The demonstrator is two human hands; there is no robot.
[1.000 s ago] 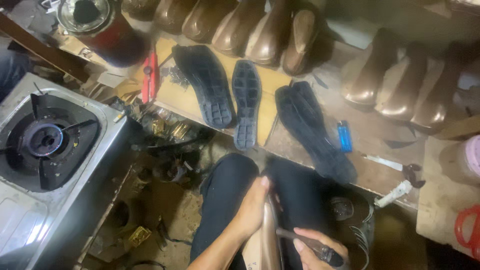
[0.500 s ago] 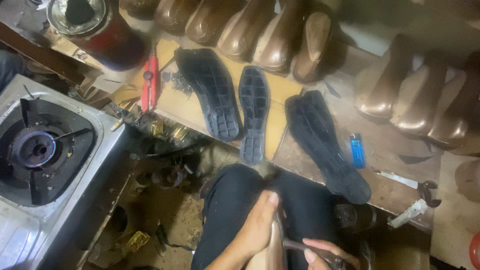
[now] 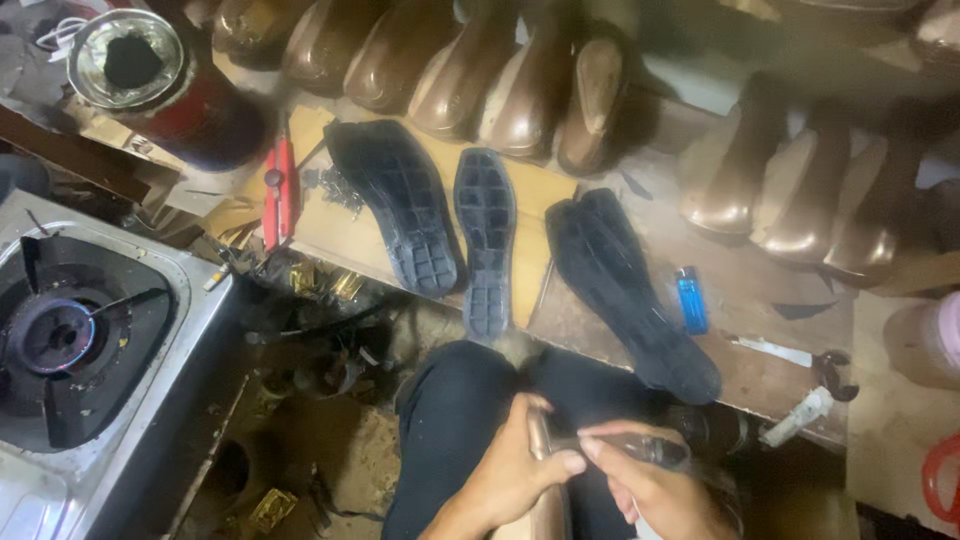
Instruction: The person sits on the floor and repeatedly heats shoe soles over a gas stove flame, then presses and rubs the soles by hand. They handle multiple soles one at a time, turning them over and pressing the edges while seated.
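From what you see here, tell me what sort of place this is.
Most likely a small shoemaker's workshop: rows of brown shoe lasts along the bench, black rubber soles laid out flat, and a gas burner beside them.

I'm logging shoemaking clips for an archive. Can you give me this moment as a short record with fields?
setting: cluttered workbench, seen from above the person's lap
left hand: left hand grips a tan shoe piece
right hand: right hand holds a dark-handled tool against the piece
bench: three black soles, blue lighter, red cutter
back row: brown shoe lasts
left side: gas stove, burner lit; tin
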